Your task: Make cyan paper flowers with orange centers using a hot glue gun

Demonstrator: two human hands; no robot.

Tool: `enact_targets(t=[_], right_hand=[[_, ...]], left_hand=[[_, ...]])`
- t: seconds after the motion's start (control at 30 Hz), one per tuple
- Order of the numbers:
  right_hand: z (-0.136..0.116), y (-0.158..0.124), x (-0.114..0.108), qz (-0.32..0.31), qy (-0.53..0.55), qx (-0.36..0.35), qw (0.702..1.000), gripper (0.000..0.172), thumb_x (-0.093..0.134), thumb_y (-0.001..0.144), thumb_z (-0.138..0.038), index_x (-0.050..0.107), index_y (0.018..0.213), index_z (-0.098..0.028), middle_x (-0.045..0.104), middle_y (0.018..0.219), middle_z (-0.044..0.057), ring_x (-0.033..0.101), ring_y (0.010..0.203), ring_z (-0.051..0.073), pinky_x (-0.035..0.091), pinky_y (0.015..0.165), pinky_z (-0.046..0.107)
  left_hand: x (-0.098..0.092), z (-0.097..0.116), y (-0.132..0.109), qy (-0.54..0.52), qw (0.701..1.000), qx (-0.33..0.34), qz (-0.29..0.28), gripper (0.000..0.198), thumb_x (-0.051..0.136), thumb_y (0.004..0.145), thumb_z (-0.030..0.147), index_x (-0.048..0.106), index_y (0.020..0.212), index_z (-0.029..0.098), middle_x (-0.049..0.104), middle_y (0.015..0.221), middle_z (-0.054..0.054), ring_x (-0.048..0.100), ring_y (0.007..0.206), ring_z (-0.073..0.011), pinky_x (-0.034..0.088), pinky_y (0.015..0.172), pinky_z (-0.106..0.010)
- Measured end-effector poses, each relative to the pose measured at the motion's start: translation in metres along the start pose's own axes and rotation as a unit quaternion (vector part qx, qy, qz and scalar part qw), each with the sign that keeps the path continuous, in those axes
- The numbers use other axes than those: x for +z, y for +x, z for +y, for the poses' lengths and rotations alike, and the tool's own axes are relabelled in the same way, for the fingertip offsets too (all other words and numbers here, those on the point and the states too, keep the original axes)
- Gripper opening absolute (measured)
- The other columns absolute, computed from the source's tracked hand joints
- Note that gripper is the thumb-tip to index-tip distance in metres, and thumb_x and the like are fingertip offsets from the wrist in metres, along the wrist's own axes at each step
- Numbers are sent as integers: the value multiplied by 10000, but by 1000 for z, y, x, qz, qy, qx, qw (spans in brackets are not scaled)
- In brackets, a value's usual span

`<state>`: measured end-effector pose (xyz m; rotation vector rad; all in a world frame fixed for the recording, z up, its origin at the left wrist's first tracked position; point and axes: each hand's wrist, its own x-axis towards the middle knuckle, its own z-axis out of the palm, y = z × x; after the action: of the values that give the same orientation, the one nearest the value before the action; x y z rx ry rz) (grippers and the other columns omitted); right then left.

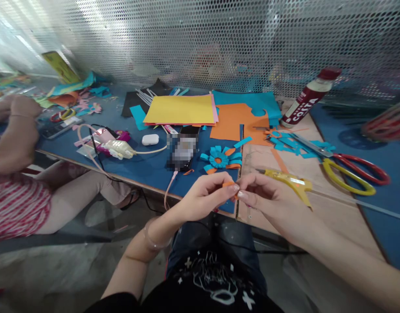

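Note:
My left hand (209, 194) pinches a small piece of orange paper (230, 185) between thumb and fingers, just above the table's front edge. Touching it from the right, my right hand (268, 199) also has its thumb and fingertips closed on the piece, which is mostly hidden by the fingers. Just beyond my hands lies a blue and orange paper flower (220, 159) with curled loops around its centre. A yellow glue gun (289, 180) rests on the bare wooden panel, behind my right hand. Scissors with red and yellow handles (345, 171) lie farther right, their blades over blue scraps.
Yellow sheets (180, 109), orange paper (231, 121) and blue paper (261, 102) lie toward the mesh wall. A Costa bottle (306, 98) stands back right. A phone (184, 151) with a cable, an earphone case (150, 139) and a power strip (120, 149) are left. Another person sits far left.

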<state>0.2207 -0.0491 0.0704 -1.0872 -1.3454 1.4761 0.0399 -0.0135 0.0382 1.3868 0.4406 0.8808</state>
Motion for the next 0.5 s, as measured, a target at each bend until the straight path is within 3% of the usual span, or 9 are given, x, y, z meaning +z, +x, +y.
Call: enact_targets(t=[0.27,0.5], right_hand=[[3,-2,0,13,2,0,1000,147,794,770,-283,654,787,-242,604,777,-53,540,739,84,439,678,173],[3,-4,1,25,-24,-8,999,158,796,767,-298,649,788,-246,599,760,-57,529,714,83,424,651,179]], left_hand=[[0,-2,-1,-8,1000,17,-6,227,577,963,310,571,801,151,441,628,46,346,486,-40,258,453,-193],[1,0,-1,3,1000,1,6,292,594,946,384,564,779,147,457,646,40,351,476,-34,274,451,-194]])
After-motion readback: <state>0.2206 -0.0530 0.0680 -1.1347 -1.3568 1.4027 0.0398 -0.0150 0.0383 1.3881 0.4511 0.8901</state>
